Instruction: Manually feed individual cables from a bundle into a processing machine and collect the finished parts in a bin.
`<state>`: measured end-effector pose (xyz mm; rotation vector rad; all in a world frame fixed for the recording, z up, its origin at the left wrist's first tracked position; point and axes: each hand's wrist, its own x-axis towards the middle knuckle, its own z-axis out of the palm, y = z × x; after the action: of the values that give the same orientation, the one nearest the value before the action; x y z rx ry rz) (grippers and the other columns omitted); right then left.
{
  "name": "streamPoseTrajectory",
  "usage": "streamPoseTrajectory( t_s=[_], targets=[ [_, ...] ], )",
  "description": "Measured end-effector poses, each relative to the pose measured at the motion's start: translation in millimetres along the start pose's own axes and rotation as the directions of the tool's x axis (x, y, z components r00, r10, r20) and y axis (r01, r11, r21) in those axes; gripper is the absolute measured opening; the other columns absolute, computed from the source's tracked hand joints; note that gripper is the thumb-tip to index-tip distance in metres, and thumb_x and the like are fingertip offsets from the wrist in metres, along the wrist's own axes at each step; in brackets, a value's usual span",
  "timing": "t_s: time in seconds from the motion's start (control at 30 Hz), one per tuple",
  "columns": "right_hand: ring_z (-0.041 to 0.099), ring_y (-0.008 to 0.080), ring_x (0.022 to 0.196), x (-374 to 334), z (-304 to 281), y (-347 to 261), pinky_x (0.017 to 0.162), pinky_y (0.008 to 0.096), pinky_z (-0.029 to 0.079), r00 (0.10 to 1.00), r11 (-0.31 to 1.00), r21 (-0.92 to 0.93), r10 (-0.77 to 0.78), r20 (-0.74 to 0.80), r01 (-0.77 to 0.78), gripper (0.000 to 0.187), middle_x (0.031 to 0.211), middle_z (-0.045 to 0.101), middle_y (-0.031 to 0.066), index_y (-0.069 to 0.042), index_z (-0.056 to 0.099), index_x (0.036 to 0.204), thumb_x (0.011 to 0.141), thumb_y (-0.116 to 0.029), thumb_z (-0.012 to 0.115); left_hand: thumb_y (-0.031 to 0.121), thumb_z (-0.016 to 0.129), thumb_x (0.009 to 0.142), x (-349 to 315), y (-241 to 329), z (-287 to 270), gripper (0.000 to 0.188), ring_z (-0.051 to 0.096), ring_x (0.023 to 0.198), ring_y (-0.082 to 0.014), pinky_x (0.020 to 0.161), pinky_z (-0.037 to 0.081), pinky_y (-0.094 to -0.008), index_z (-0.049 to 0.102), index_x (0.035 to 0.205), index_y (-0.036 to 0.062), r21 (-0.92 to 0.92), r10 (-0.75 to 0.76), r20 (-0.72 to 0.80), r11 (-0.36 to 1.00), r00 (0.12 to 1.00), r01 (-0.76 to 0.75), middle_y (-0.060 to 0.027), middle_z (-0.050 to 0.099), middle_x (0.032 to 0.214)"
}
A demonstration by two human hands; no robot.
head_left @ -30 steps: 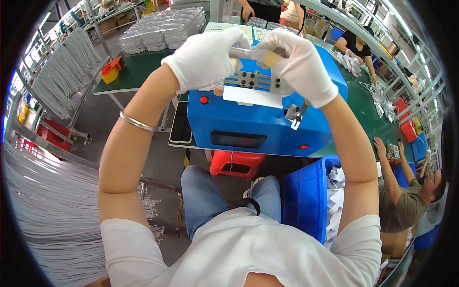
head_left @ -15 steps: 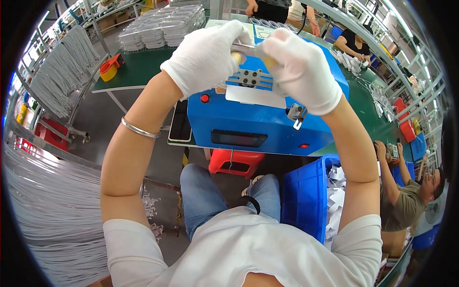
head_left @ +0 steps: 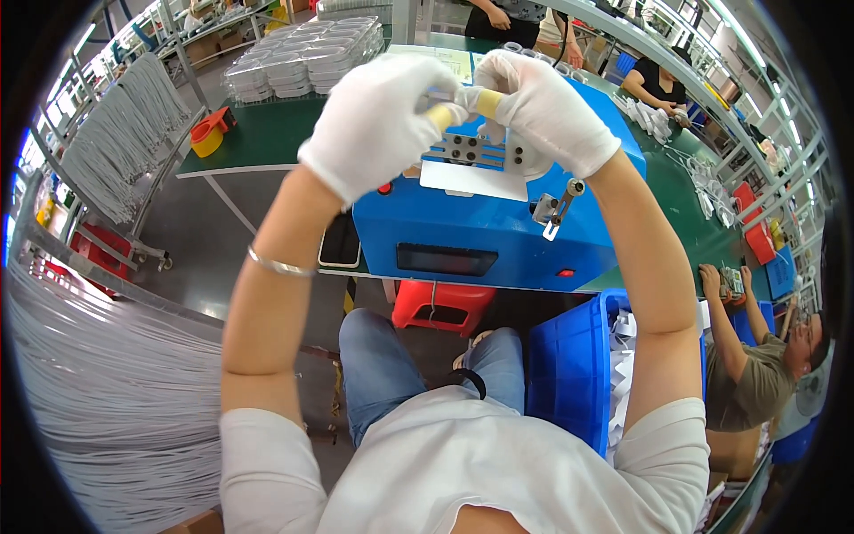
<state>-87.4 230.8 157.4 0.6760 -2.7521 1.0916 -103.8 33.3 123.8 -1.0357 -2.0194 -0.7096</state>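
Note:
My left hand (head_left: 378,125) and my right hand (head_left: 553,111), in white gloves with yellow wraps on the thumbs, meet above a blue machine (head_left: 511,236). Their fingers are bent and closed, thumbs and fingertips almost touching. A small pale thing between them is mostly hidden by the gloves, and its kind cannot be told. Just below the hands is a slotted metal bracket (head_left: 463,148) with dark screws. A white label-like strip (head_left: 471,180) hangs from the machine's front, beside a small metal arm with a roller (head_left: 559,209).
Stacked clear plastic trays (head_left: 307,58) stand on the green table (head_left: 258,133), near a yellow-and-red tape dispenser (head_left: 210,133). A blue bin (head_left: 569,365) of white scraps sits by my right leg. White cables hang on racks (head_left: 116,400) at left. Co-workers (head_left: 747,383) sit at right.
My hands have turned and drawn together at the thumbs. The left forearm has shifted right. The grey-white flat piece seen between them before is now mostly covered, and the roller arm shows more.

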Motion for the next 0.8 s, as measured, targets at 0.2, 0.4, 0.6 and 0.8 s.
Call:
streamPoseTrajectory(
  t_s=[0.2,0.4,0.6,0.8],
  targets=[
    [0.061,0.0179,0.096,-19.0,-13.9,32.2,0.087,0.03,0.049,0.992,0.834,0.551,-0.094,0.088,0.03,0.05,0.104,0.063,0.0105,-0.006,0.059,0.117,0.088,-0.046,0.057,0.016,0.042,0.099,-67.4,28.3,22.6,0.028,0.054,0.067,-0.0077,0.061,0.047,-0.0189,0.053,0.121,0.0025,-0.729,-0.622,0.039,0.517,0.782,0.449,-0.0001,0.062,0.095],
    [0.057,0.0128,0.091,-21.1,-8.3,16.8,0.084,0.0268,0.046,0.997,0.988,0.143,-0.065,0.036,0.059,0.038,0.098,0.062,0.0052,-0.004,0.06,0.116,0.089,-0.03,0.062,0.018,0.036,0.101,-75.4,29.7,36.0,0.03,0.049,0.059,-0.0052,0.056,0.042,-0.0183,0.052,0.12,0.0015,-0.498,-0.388,-0.402,0.853,0.829,0.158,-0.0038,0.06,0.082],
    [0.058,0.0138,0.085,-14.5,-11.7,15.4,0.078,0.0275,0.049,0.989,0.984,-0.129,-0.116,0.087,0.127,0.027,0.091,0.063,0.0083,-0.001,0.06,0.112,0.09,-0.017,0.058,0.027,0.056,0.092,-96.3,63.2,63.2,0.038,0.058,0.06,-0.015,0.051,0.047,-0.0261,0.051,0.113,-0.0042,-0.899,-0.682,0.406,-0.177,0.608,0.401,-0.0125,0.062,0.09],
    [0.06,0.0236,0.075,-15.4,-9.2,23.4,0.07,0.0317,0.048,0.968,0.939,-0.235,-0.241,0.077,0.252,0.021,0.084,0.062,0.0128,-0.002,0.061,0.105,0.086,-0.008,0.053,0.024,0.069,0.079,-77.3,87.5,58.5,0.079,0.055,0.061,-0.0143,0.046,0.044,-0.022,0.027,0.139,-0.0048,-0.944,-0.55,0.32,-0.254,0.772,0.21,-0.0204,0.049,0.129]
  ],
)
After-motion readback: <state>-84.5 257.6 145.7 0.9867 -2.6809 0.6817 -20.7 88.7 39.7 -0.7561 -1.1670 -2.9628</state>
